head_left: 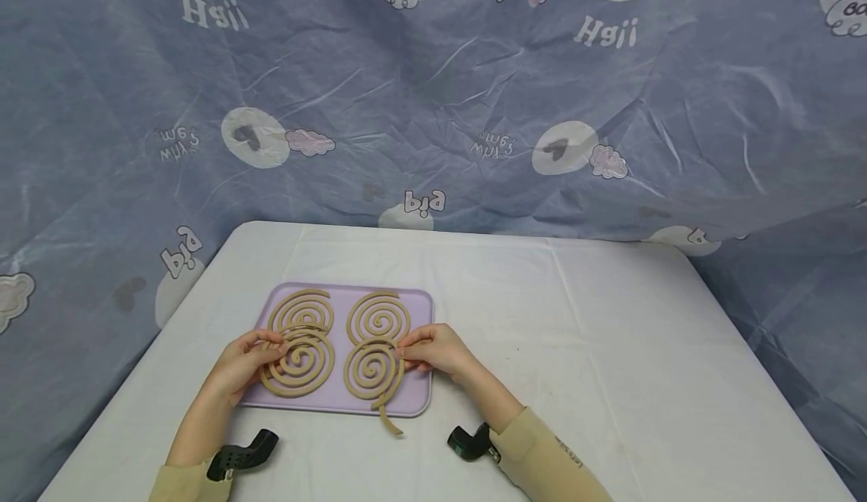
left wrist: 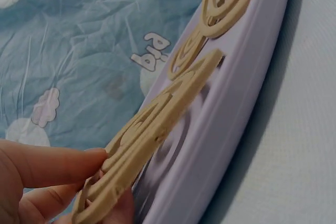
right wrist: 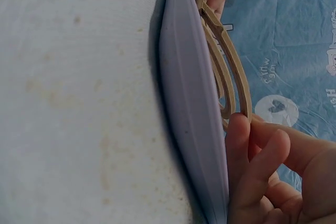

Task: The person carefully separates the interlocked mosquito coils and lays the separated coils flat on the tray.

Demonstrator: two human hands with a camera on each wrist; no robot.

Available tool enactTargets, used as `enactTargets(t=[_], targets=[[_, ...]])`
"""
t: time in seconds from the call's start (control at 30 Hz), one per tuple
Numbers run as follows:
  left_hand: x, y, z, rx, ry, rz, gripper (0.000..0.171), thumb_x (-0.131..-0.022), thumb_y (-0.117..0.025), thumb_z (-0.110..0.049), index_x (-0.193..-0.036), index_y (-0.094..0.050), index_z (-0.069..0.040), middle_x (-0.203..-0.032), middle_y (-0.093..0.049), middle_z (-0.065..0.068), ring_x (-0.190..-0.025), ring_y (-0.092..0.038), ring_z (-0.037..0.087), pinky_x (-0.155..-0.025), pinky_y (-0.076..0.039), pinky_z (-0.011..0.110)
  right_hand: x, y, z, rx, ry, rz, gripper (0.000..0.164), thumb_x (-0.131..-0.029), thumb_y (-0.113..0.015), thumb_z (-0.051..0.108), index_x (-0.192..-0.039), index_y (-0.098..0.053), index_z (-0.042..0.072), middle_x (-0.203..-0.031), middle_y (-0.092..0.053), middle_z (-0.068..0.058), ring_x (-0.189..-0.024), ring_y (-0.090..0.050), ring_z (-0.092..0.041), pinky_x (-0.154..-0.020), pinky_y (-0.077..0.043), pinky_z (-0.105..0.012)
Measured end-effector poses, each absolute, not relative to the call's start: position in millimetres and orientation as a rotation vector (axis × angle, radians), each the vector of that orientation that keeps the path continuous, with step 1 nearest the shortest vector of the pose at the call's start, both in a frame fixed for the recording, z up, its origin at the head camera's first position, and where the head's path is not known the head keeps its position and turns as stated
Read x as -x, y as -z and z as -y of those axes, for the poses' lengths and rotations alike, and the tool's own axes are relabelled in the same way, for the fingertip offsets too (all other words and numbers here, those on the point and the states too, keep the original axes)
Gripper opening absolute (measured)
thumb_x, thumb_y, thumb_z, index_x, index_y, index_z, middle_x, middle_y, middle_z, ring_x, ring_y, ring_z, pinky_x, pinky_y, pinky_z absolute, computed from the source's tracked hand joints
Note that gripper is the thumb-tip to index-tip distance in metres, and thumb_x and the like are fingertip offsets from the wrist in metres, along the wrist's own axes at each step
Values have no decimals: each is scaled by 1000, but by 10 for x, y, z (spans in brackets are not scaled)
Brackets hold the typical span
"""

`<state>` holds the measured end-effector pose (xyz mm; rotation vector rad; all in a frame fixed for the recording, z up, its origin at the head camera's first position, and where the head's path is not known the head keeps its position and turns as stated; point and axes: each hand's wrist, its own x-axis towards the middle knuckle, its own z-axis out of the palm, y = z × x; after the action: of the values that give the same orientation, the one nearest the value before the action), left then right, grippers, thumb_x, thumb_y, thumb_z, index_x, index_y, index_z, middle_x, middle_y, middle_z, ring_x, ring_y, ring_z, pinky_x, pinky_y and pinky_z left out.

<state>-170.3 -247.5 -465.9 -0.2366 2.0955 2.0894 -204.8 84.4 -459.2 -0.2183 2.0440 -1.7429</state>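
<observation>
Tan spiral mosquito coils lie in two columns on a lilac tray (head_left: pixel 418 308). My left hand (head_left: pixel 235 365) pinches the outer left edge of the front-left mosquito coil (head_left: pixel 298 357). In the left wrist view, that coil (left wrist: pixel 157 129) tilts, its held side raised above the tray. My right hand (head_left: pixel 439 349) pinches the right edge of the front-right mosquito coil (head_left: pixel 372 369), with thumb and fingertips at its outer band (right wrist: pixel 239 77). A curved coil strip (head_left: pixel 389 421) sticks out from this coil over the tray's front rim; whether it is joined cannot be made out.
Behind, touching or overlapping the front coils, are the rear-left coil (head_left: pixel 306 319) and the rear-right coil (head_left: pixel 381 323). The tray stands left of centre on a white-covered table (head_left: pixel 576 351). A blue printed curtain (head_left: pixel 420 95) hangs behind the table.
</observation>
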Motion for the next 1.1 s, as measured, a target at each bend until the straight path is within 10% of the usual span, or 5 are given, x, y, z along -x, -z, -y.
enactTargets(t=[0.67,0.9,1.1], targets=[[1554,4343,2367,161,-1328,-2700,45,-91,-61,-35,-116,-63,4,-78,-61,6,-74,-53,18,-62,-44,30,1903,4449,-1088,392,1664,-2188,28,-81,-72,12,-101,-64,-6,-85,-68,-9,-76,-66,-20,-68,-56,-34],[1498,4211,2398,146,-1085,-2831,55,-92,-54,-47,-122,-61,0,-123,-54,28,-109,-50,45,-85,-41,56,1875,4359,-1304,433,1652,-2188,32,-85,-69,14,-109,-62,-6,-93,-68,-10,-81,-65,-21,-71,-54,-36],[1481,4147,2367,91,-1036,-2927,52,-93,-53,-44,-121,-62,-2,-128,-51,28,-114,-47,48,-89,-38,61,1849,4296,-1524,461,1647,-2226,33,-87,-67,14,-111,-60,-7,-100,-66,-14,-85,-65,-22,-77,-53,-43]])
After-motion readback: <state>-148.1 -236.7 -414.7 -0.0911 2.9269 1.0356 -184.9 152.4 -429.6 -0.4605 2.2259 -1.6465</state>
